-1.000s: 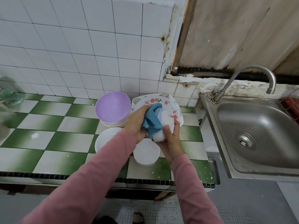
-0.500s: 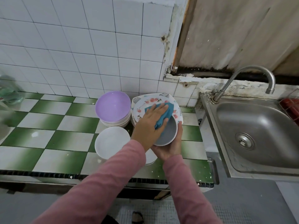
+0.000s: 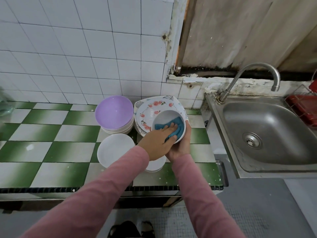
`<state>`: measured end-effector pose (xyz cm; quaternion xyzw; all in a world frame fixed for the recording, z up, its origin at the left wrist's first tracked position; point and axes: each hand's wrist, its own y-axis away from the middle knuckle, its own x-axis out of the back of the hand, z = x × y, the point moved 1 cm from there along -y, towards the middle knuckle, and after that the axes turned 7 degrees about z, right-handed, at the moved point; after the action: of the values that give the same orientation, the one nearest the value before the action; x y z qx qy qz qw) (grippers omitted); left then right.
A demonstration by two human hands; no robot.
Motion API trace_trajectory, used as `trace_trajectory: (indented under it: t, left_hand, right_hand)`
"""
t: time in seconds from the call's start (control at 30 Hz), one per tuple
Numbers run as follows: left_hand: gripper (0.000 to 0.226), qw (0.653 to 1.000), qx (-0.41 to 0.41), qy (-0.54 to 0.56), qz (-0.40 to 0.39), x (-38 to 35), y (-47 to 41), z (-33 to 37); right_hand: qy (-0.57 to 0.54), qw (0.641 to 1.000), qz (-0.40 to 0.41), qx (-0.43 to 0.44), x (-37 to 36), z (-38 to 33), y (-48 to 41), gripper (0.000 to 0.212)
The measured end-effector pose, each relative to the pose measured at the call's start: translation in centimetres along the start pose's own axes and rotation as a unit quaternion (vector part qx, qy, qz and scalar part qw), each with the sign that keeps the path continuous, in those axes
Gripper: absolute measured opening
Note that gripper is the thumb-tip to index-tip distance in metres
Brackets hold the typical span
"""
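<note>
White bowl point(image 3: 163, 117) turned from outer wall up to mouth facing the camera, blue cloth point(image 3: 179, 128) moved from bunched round the outside to spread flat under the left hand point(image 3: 156, 143) fingers point(image 3: 169, 127) inside, right hand point(image 3: 182, 145) seemingly re-cupped lower beneath the rim.

Both pink-sleeved arms reach forward, wrists close together. The left hand point(image 3: 156, 144) lies on top, fingers straight, pressing down; the right hand point(image 3: 182, 146) cups underneath, fingers curled round the bowl point(image 3: 165, 118).
</note>
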<state>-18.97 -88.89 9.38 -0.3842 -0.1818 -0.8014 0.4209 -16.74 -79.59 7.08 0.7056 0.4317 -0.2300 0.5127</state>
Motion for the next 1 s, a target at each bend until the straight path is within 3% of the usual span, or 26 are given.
trace_trajectory:
  t: [0.13, 0.23, 0.33, 0.4, 0.47, 0.53, 0.6, 0.77, 0.9, 1.0]
  left_hand:
    - [0.039, 0.998, 0.020, 0.043, -0.031, 1.6, 0.2, 0.0]
    - [0.050, 0.995, 0.011, 0.085, -0.048, 2.8, 0.2, 0.3]
    - [0.045, 0.973, 0.057, 0.218, -0.052, 4.3, -0.2, 0.6]
    - [0.032, 0.919, 0.132, 0.372, -0.018, 5.0, -0.3, 1.1]
    - [0.029, 0.811, 0.195, 0.551, -0.010, 4.9, -0.6, 1.4]
    - [0.036, 0.718, 0.210, 0.663, -0.028, 4.7, -0.9, 1.6]
    - [0.038, 0.679, 0.213, 0.702, -0.034, 4.7, -1.1, 2.1]
    - [0.047, 0.668, 0.240, 0.695, -0.116, 2.2, -1.9, 5.5]
    - [0.058, 0.666, 0.267, 0.671, -0.189, -1.8, -1.7, 9.5]
    - [0.052, 0.637, 0.287, 0.666, -0.262, -5.0, -0.8, 12.9]
  right_hand:
    - [0.014, 1.000, 0.000, 0.008, 0.0, -0.1, 0.0, 0.065]
    - [0.005, 1.000, 0.005, 0.005, -0.2, -0.1, 0.4, 0.071]
    - [-0.021, 0.999, 0.013, 0.021, -0.4, -0.3, 1.1, 0.076]
    - [-0.044, 0.998, 0.005, 0.045, -0.4, -1.1, 1.8, 0.082]
    - [-0.056, 0.996, 0.007, 0.075, -0.1, -2.3, 2.5, 0.088]
    - [-0.066, 0.991, 0.036, 0.107, 0.7, -3.6, 3.6, 0.088]
    - [-0.086, 0.985, 0.058, 0.138, 1.7, -4.7, 5.5, 0.082]
    - [-0.132, 0.961, 0.111, 0.216, 5.8, -6.4, 11.0, 0.067]
    - [-0.146, 0.940, 0.136, 0.277, 9.5, -7.5, 15.4, 0.075]
    - [-0.159, 0.921, 0.148, 0.324, 12.3, -8.6, 18.6, 0.076]
